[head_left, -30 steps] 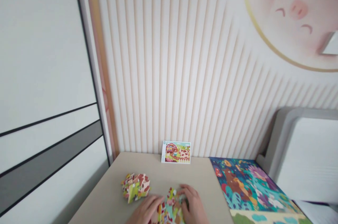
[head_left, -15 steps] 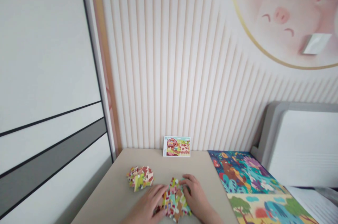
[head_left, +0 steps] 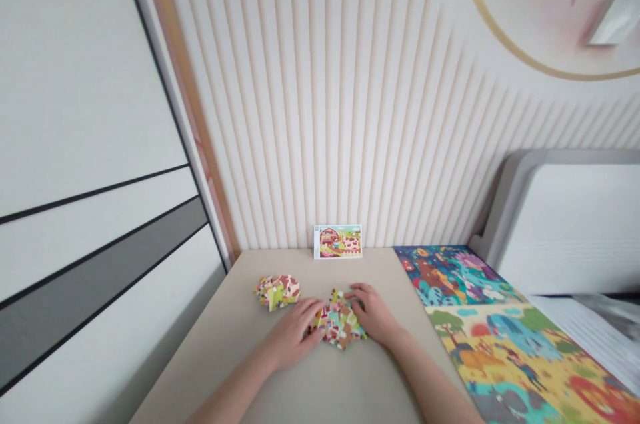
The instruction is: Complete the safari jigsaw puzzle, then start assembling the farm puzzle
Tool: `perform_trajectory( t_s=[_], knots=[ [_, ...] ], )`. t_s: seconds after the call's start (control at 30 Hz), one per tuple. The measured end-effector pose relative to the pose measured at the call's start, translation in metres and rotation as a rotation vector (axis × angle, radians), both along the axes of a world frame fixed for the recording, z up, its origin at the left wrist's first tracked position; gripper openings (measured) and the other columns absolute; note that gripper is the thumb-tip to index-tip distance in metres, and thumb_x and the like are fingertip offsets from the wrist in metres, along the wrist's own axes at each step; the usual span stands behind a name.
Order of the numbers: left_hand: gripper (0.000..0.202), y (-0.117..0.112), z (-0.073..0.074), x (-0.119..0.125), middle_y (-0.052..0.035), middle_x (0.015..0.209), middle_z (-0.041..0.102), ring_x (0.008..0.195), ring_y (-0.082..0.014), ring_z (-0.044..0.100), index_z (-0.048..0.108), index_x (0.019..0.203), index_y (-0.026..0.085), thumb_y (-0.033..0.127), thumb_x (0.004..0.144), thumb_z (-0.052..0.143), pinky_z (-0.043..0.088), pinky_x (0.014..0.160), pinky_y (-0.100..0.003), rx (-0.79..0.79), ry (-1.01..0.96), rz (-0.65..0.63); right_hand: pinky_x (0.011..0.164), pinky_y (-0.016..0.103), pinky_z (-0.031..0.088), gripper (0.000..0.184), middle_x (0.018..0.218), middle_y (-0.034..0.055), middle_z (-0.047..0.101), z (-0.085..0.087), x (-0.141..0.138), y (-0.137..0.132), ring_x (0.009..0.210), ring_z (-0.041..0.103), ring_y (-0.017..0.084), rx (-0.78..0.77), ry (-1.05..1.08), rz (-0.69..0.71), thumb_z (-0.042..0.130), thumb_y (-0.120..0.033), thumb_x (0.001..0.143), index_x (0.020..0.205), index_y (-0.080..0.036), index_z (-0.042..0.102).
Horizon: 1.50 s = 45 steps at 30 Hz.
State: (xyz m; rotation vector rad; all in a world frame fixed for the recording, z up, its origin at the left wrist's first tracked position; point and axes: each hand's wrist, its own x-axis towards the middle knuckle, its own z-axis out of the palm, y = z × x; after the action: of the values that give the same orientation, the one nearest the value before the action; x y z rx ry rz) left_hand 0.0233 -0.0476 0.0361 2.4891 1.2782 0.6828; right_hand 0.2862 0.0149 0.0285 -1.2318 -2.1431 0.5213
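A loose heap of colourful jigsaw puzzle pieces (head_left: 343, 323) lies on the table between my two hands. My left hand (head_left: 299, 331) cups the heap's left side, thumb and fingers apart and curved at its edge. On the opposite side, my right hand (head_left: 371, 312) rests with bent, parted fingers touching the upper right edge. Neither hand shows a clear grip on a single piece; the undersides of the fingers are hidden. A second heap of puzzle pieces (head_left: 278, 292) sits to the left, beyond my left hand. Against the wall leans a picture card (head_left: 338, 241) showing a barn and a cow.
Two picture sheets, a dark forest scene (head_left: 453, 274) and a yellow savanna scene (head_left: 520, 361), cover the right side of the beige table (head_left: 320, 387). White paper (head_left: 575, 324) and a grey-framed headboard (head_left: 575, 217) are further right. A white cabinet (head_left: 90, 111) borders the left.
The view has tilted down and shows more of my forearms, the table and the savanna sheet. The pieces between my hands have shifted a little; both hands stay around the heap.
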Motion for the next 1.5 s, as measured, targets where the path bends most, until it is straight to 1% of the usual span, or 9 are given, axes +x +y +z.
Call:
perform_trajectory(
  t_s=[0.37,0.53,0.63,0.8,0.93,1.07,1.17,1.33,1.5],
  knots=[
    [0.048,0.028,0.003,0.010,-0.0101,0.136,0.060,0.129,-0.0233,0.052,0.049,0.143,0.019,0.040,0.106,0.026,0.039,0.113,-0.044,0.008,-0.114,0.121,0.106,0.038,0.041,0.031,0.125,0.0094,0.064,-0.002,0.001,0.002,0.118,0.058,0.023,0.002,-0.013,0.009,0.049,-0.021,0.091,0.107,-0.023,0.075],
    [0.050,0.014,0.007,0.013,-0.0093,0.140,0.055,0.129,-0.0262,0.050,0.045,0.146,0.025,0.043,0.100,0.044,0.039,0.112,-0.043,0.018,-0.026,0.006,0.107,0.040,0.041,0.035,0.127,0.0099,0.064,0.006,-0.001,-0.004,0.121,0.057,0.024,0.002,-0.011,0.012,0.046,-0.038,0.098,0.117,-0.024,0.072],
    [0.058,0.010,0.009,0.014,-0.0082,0.140,0.054,0.130,-0.0292,0.048,0.047,0.145,0.028,0.042,0.090,0.060,0.037,0.114,-0.048,0.024,0.035,-0.032,0.114,0.045,0.032,0.044,0.138,0.0104,0.059,0.017,-0.001,-0.011,0.132,0.049,0.027,-0.015,-0.078,0.093,0.049,-0.050,0.097,0.130,-0.027,0.066],
    [0.054,0.017,-0.001,0.012,-0.0074,0.141,0.053,0.130,-0.0250,0.049,0.039,0.149,0.029,0.032,0.096,0.051,0.040,0.113,-0.044,-0.012,-0.056,0.023,0.121,0.053,0.012,0.064,0.150,0.0072,0.050,0.027,0.001,-0.019,0.143,0.037,0.030,-0.085,-0.165,0.258,0.067,-0.057,0.083,0.141,-0.034,0.055],
    [0.051,0.023,-0.011,0.010,-0.0081,0.142,0.052,0.132,-0.0234,0.049,0.041,0.148,0.027,0.033,0.098,0.052,0.040,0.114,-0.041,-0.046,-0.145,0.079,0.117,0.047,0.023,0.035,0.130,0.0076,0.065,0.022,0.000,-0.014,0.125,0.055,0.026,-0.085,-0.047,0.198,0.070,-0.045,0.084,0.114,-0.027,0.071],
    [0.052,0.022,-0.010,0.011,-0.0091,0.139,0.054,0.129,-0.0244,0.051,0.043,0.146,0.027,0.036,0.096,0.057,0.042,0.112,-0.041,-0.067,-0.187,0.087,0.095,0.037,0.045,0.021,0.101,0.0055,0.073,0.014,0.003,-0.005,0.097,0.065,0.022,-0.071,0.074,0.099,0.066,-0.038,0.086,0.100,-0.022,0.070],
    [0.053,0.018,-0.004,0.012,-0.0091,0.137,0.054,0.127,-0.0240,0.052,0.043,0.146,0.027,0.037,0.096,0.058,0.043,0.110,-0.041,-0.067,-0.200,0.051,0.084,0.034,0.048,0.018,0.092,0.0047,0.073,0.010,0.008,0.002,0.087,0.065,0.021,-0.085,0.127,-0.015,0.060,-0.036,0.090,0.093,-0.021,0.070],
    [0.063,0.012,0.006,0.012,-0.0094,0.141,0.052,0.129,-0.0239,0.051,0.036,0.151,0.029,0.044,0.095,0.058,0.042,0.111,-0.039,-0.071,-0.133,-0.145,0.088,0.037,0.050,0.027,0.104,0.0070,0.072,0.009,0.017,0.009,0.096,0.066,0.023,-0.107,0.241,-0.075,0.056,-0.039,0.093,0.109,-0.020,0.068],
    [0.094,0.011,0.005,0.012,-0.0129,0.147,0.047,0.135,-0.0348,0.043,0.034,0.154,0.027,0.063,0.076,0.073,0.033,0.116,-0.052,0.010,0.037,-0.198,0.104,0.044,0.045,0.056,0.132,0.0106,0.064,0.015,0.023,0.003,0.119,0.060,0.027,-0.176,0.173,0.107,0.065,-0.047,0.088,0.137,-0.023,0.056]
  ],
)
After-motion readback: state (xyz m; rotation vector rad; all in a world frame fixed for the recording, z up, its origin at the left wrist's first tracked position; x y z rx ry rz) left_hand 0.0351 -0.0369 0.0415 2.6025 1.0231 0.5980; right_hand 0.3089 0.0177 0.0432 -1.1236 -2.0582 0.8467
